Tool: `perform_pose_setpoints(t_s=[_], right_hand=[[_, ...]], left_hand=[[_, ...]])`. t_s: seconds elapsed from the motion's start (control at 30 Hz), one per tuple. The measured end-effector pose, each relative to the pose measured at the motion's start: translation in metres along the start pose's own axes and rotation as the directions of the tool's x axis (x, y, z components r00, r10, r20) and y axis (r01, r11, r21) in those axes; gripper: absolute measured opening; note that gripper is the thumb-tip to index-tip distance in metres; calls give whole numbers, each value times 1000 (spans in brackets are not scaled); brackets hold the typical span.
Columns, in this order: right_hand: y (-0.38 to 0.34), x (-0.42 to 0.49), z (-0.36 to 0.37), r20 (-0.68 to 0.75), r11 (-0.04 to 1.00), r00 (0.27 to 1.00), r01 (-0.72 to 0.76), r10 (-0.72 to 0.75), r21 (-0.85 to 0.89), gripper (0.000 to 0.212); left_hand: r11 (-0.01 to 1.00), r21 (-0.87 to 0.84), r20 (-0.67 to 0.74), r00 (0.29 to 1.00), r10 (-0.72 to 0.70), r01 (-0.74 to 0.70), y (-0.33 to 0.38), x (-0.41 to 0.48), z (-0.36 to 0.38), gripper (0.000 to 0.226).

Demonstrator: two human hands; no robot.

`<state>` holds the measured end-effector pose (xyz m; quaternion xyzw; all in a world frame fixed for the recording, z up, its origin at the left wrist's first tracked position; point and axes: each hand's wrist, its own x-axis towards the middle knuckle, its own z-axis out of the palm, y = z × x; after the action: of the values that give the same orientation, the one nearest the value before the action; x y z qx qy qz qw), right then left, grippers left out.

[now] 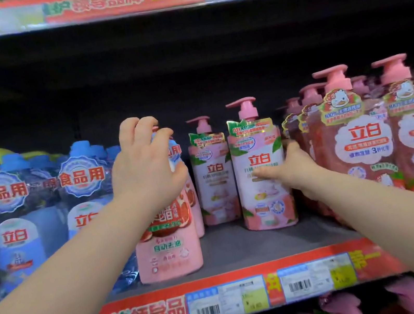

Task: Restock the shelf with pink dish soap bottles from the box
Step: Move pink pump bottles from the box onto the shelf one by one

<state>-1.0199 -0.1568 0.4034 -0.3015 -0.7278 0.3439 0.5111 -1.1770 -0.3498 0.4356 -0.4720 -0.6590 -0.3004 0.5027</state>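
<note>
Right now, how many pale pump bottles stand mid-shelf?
2: front bottle touched by the right hand; rear bottle behind-left of it. The left hand grips a different pink bottle. More may be hidden.

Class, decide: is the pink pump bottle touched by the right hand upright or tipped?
Upright: the pump bottle stands on its base on the shelf, pump head uppermost, right hand against its side.
</note>
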Motion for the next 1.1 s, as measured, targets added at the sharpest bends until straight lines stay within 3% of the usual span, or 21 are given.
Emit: perform_pose_setpoints(t_s=[0.1, 0.17, 0.3, 0.43, 0.57, 0.73, 1.1], right_hand=[[1, 8, 2, 54, 994, 998, -43, 38, 99, 59], [3, 15, 7, 43, 994, 998, -50, 45, 100, 54], [12, 26, 18, -37, 997, 998, -41, 43, 62, 60], [18, 34, 25, -27, 998, 999, -30, 32, 55, 56], [20, 37, 31, -5, 997, 997, -73, 72, -14, 87], [23, 39, 34, -1, 988, 994, -112, 112, -109, 76], [27, 55, 39, 29, 979, 983, -180, 183, -94, 83]], left_hand=[[1000, -28, -25, 1000, 10, -11, -2, 0, 2, 52], [999, -32, -32, 999, 17, -18, -2, -1, 2, 51], [999, -21, -34, 999, 29, -29, -3, 0, 3, 51], [999, -34, -49, 999, 11, -12, -2, -2, 3, 49], [1000, -16, -54, 999, 6, -7, -2, -1, 4, 49], [1000, -13, -73, 997, 3, -4, -2, -1, 5, 47], [1000, 15, -84, 996, 12, -11, -1, -1, 6, 48]])
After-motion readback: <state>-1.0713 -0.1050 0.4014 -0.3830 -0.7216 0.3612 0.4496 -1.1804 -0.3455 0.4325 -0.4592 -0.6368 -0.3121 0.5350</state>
